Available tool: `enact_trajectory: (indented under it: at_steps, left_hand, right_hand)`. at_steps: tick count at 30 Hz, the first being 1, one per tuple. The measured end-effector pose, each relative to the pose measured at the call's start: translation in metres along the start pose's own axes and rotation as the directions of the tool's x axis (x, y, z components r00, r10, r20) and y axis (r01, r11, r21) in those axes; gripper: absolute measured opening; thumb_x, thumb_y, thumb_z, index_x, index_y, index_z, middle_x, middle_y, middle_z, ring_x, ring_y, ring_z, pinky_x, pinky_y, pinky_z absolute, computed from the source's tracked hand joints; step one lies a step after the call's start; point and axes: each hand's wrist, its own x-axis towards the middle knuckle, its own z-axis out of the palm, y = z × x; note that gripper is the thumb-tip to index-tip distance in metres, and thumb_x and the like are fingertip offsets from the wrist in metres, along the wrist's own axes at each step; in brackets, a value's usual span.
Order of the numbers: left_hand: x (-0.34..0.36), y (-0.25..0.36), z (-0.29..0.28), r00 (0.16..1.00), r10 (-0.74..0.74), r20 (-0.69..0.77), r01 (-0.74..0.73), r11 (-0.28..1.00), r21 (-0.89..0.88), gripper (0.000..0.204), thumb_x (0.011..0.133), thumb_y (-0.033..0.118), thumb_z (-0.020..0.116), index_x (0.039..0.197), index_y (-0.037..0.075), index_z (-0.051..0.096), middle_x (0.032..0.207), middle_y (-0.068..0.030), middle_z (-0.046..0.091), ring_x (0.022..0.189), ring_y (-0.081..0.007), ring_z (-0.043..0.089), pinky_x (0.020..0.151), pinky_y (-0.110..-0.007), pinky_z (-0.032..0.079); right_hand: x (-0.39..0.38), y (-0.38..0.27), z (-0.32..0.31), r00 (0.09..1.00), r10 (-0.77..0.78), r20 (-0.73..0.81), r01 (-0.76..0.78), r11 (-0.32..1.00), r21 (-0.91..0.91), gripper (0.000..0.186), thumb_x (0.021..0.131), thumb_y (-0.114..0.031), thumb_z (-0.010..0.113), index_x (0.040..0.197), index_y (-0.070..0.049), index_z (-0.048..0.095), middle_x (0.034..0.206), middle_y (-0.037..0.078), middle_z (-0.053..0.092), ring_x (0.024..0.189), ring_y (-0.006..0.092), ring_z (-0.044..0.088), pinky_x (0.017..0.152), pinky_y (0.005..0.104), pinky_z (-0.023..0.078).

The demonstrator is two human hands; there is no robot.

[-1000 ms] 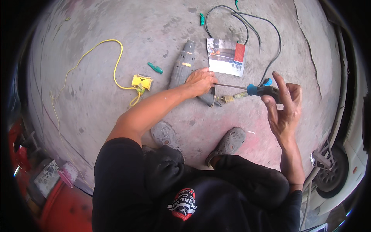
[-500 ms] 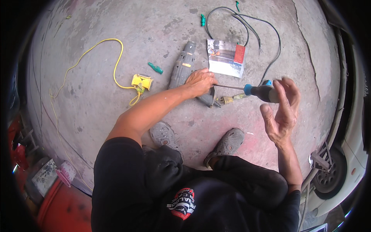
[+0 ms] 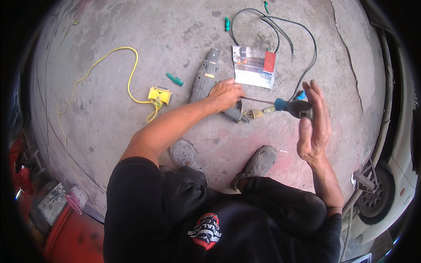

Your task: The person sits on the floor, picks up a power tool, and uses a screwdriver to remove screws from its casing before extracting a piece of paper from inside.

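Observation:
My left hand (image 3: 226, 94) is closed round the handle end of a grey drill-like power tool (image 3: 204, 79) lying on the concrete floor. From beside its fingers a screwdriver (image 3: 294, 108) extends to the right, with a thin shaft and a blue and black handle; its tip is hidden by the left hand. My right hand (image 3: 316, 127) has its fingers stretched out, and its palm rests against the butt of the screwdriver handle. Below the shaft lies a pale plug (image 3: 255, 114) with metal prongs.
A printed sheet (image 3: 255, 80) lies right of the tool, with a loose black cable (image 3: 315, 46) beyond it. On the left are a yellow socket box (image 3: 159, 95) with its cord and a crumpled green piece (image 3: 175, 79). My shoe (image 3: 259, 163) stands nearby; a car wheel (image 3: 375, 193) is at right.
My right hand has shifted left, and its palm has come against the end of the screwdriver handle. The left hand keeps its place on the tool.

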Motion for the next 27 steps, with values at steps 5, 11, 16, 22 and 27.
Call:
enact_trajectory:
  at_steps: [5,11,16,22,27]
  left_hand:
    - [-0.001,-0.001,0.001,0.999,0.026,-0.020,-0.026,0.999,-0.027,0.017,0.085,0.016,0.069,0.100,0.014,0.074,0.102,0.0002,0.068,0.101,-0.0241,0.059,0.090,-0.037,0.051]
    - [-0.001,0.000,0.003,1.000,-0.009,-0.024,0.009,1.000,-0.026,0.017,0.083,0.017,0.071,0.099,0.012,0.074,0.098,-0.0014,0.068,0.099,-0.0247,0.060,0.089,-0.038,0.051]
    - [0.000,0.002,0.003,0.999,-0.012,-0.050,0.010,0.999,-0.035,0.017,0.081,0.018,0.073,0.097,0.012,0.073,0.098,-0.0019,0.068,0.099,-0.0251,0.060,0.088,-0.038,0.051]
    - [0.000,0.002,0.003,0.998,-0.013,-0.054,0.011,0.999,-0.047,0.018,0.080,0.018,0.075,0.096,0.011,0.074,0.097,-0.0022,0.068,0.098,-0.0255,0.060,0.087,-0.038,0.052]
    - [-0.001,0.001,0.004,0.998,0.013,-0.060,-0.011,1.000,0.026,0.020,0.080,0.019,0.074,0.100,0.013,0.073,0.097,-0.0006,0.068,0.098,-0.0242,0.060,0.087,-0.037,0.051]
  right_hand:
    - [0.005,0.001,-0.012,0.998,-0.008,0.059,0.021,0.975,-0.220,0.051,0.088,-0.013,0.074,0.134,0.001,0.057,0.098,0.007,0.052,0.088,0.0218,0.059,0.081,0.0333,0.051]
    - [0.007,-0.010,-0.009,0.997,0.023,0.079,-0.020,0.999,-0.037,0.062,0.081,0.003,0.073,0.138,0.003,0.051,0.124,0.023,0.063,0.110,0.0358,0.065,0.094,0.0399,0.052]
    - [0.010,-0.013,-0.006,0.997,-0.047,0.062,0.049,0.998,-0.030,0.059,0.083,-0.020,0.077,0.133,0.002,0.056,0.112,0.021,0.062,0.101,0.0322,0.063,0.094,0.0403,0.049]
    - [0.012,-0.012,-0.010,0.997,-0.042,0.065,0.047,0.996,-0.073,0.043,0.078,-0.007,0.080,0.118,-0.001,0.067,0.098,0.012,0.066,0.089,0.0240,0.065,0.075,0.0345,0.052]
    - [0.016,-0.022,-0.007,0.993,0.068,0.094,-0.070,0.997,0.024,0.044,0.080,0.009,0.067,0.124,0.003,0.063,0.125,0.023,0.064,0.118,0.0373,0.062,0.095,0.0414,0.052]
